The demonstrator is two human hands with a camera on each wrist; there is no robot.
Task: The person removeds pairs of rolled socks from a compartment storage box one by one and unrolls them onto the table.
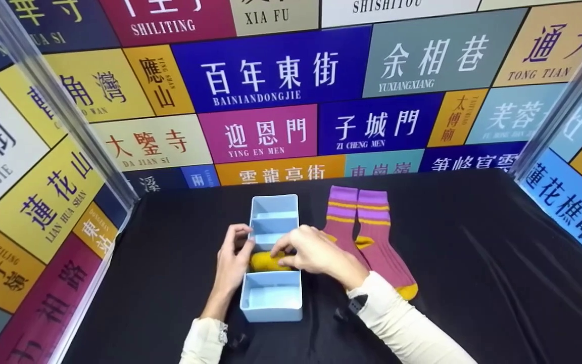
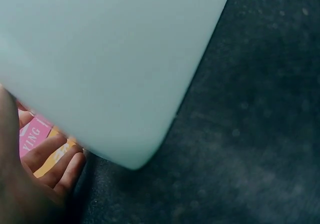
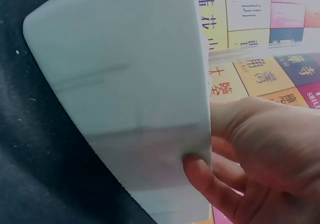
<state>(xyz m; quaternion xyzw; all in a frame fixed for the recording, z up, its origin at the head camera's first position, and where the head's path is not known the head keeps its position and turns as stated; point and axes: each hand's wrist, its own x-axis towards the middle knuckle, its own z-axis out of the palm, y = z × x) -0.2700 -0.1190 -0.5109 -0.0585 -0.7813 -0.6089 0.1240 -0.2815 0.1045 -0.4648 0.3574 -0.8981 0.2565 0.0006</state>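
Note:
A light blue storage box (image 1: pixel 272 311) with dividers stands on the black cloth, its long side running away from me. Rolled yellow socks (image 1: pixel 263 262) lie across one of its middle compartments. My right hand (image 1: pixel 316 250) reaches over the right wall and pinches the roll between thumb and fingers. In the right wrist view, one finger of the right hand (image 3: pixel 270 154) rests against the outside of the box wall (image 3: pixel 125 98). At the left wall, my left hand (image 1: pixel 233 258) holds the rim; its curved fingers show past the box wall (image 2: pixel 110 73) in the left wrist view.
To the right of the box a pair of pink socks (image 1: pixel 384 253) lies flat, with purple and yellow striped cuffs. Black cloth (image 1: pixel 170 263) covers the table. Colourful sign panels (image 1: pixel 281 65) form the back and side walls, with clear corner posts (image 1: pixel 564 96).

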